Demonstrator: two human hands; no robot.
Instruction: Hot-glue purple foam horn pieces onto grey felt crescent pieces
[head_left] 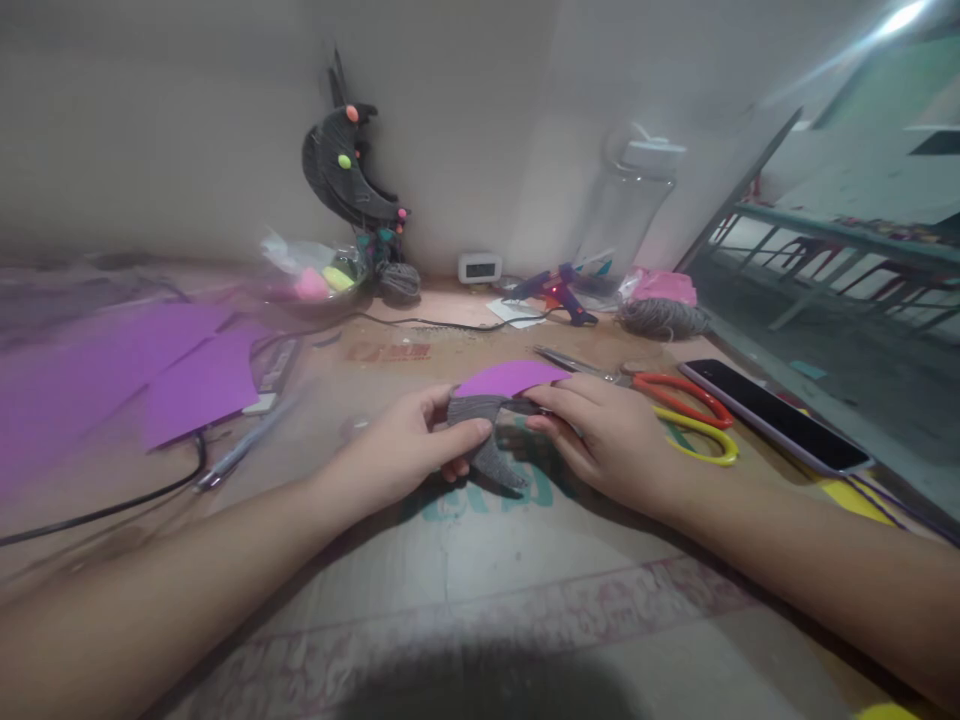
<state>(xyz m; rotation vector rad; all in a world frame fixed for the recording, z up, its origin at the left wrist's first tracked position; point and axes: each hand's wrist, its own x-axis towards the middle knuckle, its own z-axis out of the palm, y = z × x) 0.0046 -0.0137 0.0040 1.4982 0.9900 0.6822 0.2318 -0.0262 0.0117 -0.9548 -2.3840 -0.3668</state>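
Note:
My left hand (409,450) and my right hand (600,435) meet at the middle of the cardboard-covered table. Both pinch a curved piece (487,425) wrapped in grey yarn, with a purple foam crescent (510,378) showing along its upper edge. The left thumb and fingers close on the grey end at the left. The right fingertips press on the piece from the right. A grey pointed end (504,468) hangs down between the hands.
Purple foam sheets (187,385) lie at the left beside a black cable (135,500). Red (679,392) and yellow scissors (701,440) and a phone (776,415) lie to the right. At the back stand a yarn-wrapped moon (345,170), a bowl of pompoms (315,280), a glue gun (559,290) and a clear bottle (630,220).

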